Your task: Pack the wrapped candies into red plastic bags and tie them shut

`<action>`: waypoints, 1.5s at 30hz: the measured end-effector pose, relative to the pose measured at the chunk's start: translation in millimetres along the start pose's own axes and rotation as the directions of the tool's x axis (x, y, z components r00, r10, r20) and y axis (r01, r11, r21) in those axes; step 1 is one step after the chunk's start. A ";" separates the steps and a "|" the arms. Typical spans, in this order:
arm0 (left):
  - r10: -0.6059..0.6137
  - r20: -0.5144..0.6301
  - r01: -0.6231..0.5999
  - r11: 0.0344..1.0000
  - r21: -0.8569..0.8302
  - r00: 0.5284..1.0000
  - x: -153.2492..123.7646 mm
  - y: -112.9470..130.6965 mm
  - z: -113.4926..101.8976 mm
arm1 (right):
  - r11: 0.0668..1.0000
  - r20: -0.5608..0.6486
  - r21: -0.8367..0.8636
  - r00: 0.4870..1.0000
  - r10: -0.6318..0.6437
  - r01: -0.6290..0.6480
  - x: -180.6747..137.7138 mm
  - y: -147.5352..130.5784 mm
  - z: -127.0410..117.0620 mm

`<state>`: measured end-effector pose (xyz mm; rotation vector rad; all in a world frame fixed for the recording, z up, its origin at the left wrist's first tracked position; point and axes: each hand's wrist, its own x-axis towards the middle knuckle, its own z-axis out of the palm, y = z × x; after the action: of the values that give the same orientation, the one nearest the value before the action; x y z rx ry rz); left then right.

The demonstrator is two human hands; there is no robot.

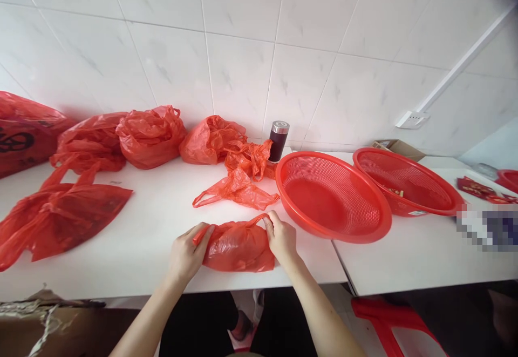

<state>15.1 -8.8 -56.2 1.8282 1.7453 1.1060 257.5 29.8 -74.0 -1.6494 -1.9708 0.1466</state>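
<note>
A filled red plastic bag (pixel 238 246) lies on the white table (pixel 149 254) right in front of me. My left hand (pixel 190 251) grips its left end, thumb on top, with a bit of red plastic poking out between the fingers. At the other end my right hand (pixel 280 237) pinches the bag's upper right edge. What the bag contains is hidden by the plastic. Just behind it lies a flat red bag (pixel 240 189) with a loop handle, touching neither hand.
Several stuffed red bags (pixel 151 138) line the tiled wall, beside a dark tumbler (pixel 278 142). One tied bag (pixel 76 216) sits at left. Two red mesh baskets (pixel 335 195) stand at right; the farther holds small pale pieces. A cardboard box (pixel 73 330) is lower left, a red stool (pixel 388 324) lower right.
</note>
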 end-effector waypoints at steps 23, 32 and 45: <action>-0.209 0.222 0.072 0.861 0.504 0.953 45.8 11.8 29.1 | 0.996 0.127 -0.094 0.992 0.020 -0.008 15.0 -21.1 25.9; -0.147 0.139 0.060 0.868 0.492 0.979 44.1 1.2 36.2 | 0.995 0.125 -0.096 0.991 0.042 -0.030 18.9 -16.6 32.3; -0.144 0.009 0.137 0.957 0.256 0.989 15.1 -12.1 19.7 | 0.519 0.221 0.843 0.971 -0.090 -0.144 -26.6 -61.1 -41.8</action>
<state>20.6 12.3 -73.2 1.8163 2.0455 0.8286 226.5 -20.6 -22.1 -0.9833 -1.5581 1.1972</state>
